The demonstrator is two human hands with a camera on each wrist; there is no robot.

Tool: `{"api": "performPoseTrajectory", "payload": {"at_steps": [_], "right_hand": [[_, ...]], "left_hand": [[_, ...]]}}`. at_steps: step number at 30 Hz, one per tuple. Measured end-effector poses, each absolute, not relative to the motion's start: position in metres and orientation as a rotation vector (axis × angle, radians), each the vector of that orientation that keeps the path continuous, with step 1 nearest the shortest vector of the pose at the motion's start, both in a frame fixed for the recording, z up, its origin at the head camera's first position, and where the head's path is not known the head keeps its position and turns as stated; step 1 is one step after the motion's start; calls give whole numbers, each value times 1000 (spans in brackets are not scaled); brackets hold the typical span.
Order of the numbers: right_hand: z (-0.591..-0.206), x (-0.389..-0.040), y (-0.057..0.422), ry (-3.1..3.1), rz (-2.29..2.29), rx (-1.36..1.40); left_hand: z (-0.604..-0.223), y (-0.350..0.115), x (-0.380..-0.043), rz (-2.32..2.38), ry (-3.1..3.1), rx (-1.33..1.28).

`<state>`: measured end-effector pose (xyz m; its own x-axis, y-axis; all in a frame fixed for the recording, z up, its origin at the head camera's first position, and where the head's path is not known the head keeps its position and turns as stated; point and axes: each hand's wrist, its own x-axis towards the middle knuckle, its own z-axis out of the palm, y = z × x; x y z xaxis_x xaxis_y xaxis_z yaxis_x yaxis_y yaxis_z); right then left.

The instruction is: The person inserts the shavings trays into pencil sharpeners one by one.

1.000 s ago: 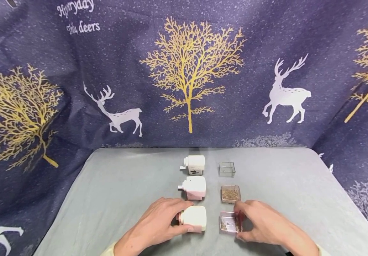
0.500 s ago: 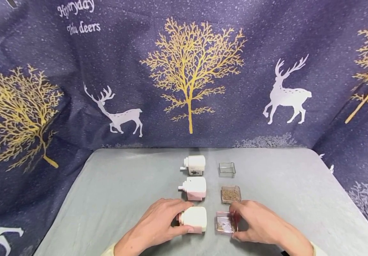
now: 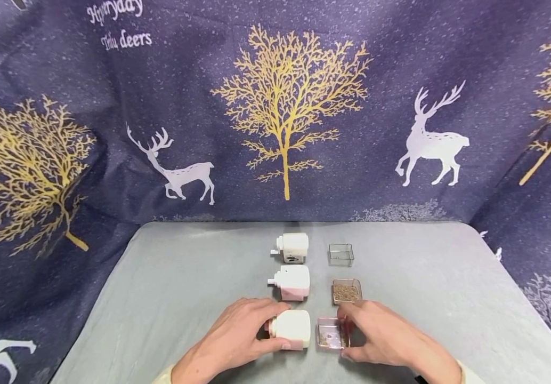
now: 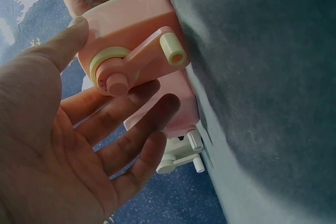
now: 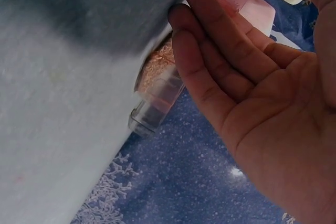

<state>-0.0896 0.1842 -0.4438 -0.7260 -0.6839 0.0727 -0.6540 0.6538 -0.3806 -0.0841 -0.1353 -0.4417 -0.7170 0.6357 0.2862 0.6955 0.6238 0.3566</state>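
Observation:
My left hand (image 3: 239,330) grips the nearest crank pencil sharpener (image 3: 292,326), cream on top and pink below, thumb on one side and fingers on the other. Its crank (image 4: 139,53) points toward my left palm in the left wrist view. Just right of it, my right hand (image 3: 378,333) holds a clear pink shavings drawer (image 3: 329,335) between thumb and fingers. A few shavings lie in that drawer. A narrow gap separates drawer and sharpener. In the right wrist view the fingers (image 5: 202,72) hide much of the drawer.
Behind stand a white-and-pink sharpener (image 3: 293,282) and a white sharpener (image 3: 294,247), cranks to the left. Right of them lie a drawer full of shavings (image 3: 346,292) and a clear grey drawer (image 3: 341,255). A dark blue printed cloth (image 3: 352,197) hangs behind the grey table (image 3: 184,266).
My right hand has slid the pink drawer leftward, closer to the nearest sharpener. The left hand and its sharpener have stayed in place.

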Motion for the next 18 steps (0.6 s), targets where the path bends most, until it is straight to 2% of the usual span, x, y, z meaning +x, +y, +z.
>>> {"api": "performPoseTrajectory", "payload": {"at_steps": [18], "right_hand": [[-443, -90, 176, 2784, -577, -1163]], "left_hand": [[-442, -134, -84, -683, -2768, -1099]]}}
